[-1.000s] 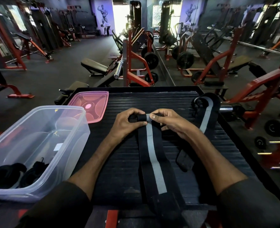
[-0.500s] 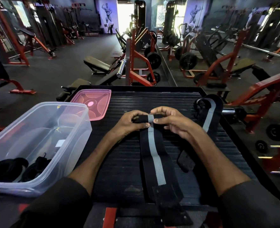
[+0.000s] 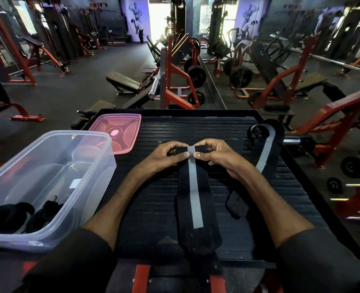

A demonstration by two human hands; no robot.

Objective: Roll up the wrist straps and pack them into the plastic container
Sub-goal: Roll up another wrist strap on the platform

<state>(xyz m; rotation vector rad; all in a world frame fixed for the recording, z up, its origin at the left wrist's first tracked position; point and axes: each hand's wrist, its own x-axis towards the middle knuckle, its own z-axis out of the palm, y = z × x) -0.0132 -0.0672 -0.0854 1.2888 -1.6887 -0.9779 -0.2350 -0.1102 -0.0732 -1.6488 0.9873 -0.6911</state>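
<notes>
Two hands work one wrist strap (image 3: 192, 193) at the centre of the head view: the left hand (image 3: 166, 157) and right hand (image 3: 217, 154) each pinch the small roll begun at its far end, at 12 o'clock from the flat length that trails toward the person. Most of this strap is unrolled. Another strap (image 3: 266, 142) waits loose at 2 o'clock. The plastic container (image 3: 48, 187), at 9 o'clock, already holds dark rolled straps; its pink lid (image 3: 116, 133) lies beyond. The desk (image 3: 153, 208) is black ribbed rubber, in a dim gym of red machines.
</notes>
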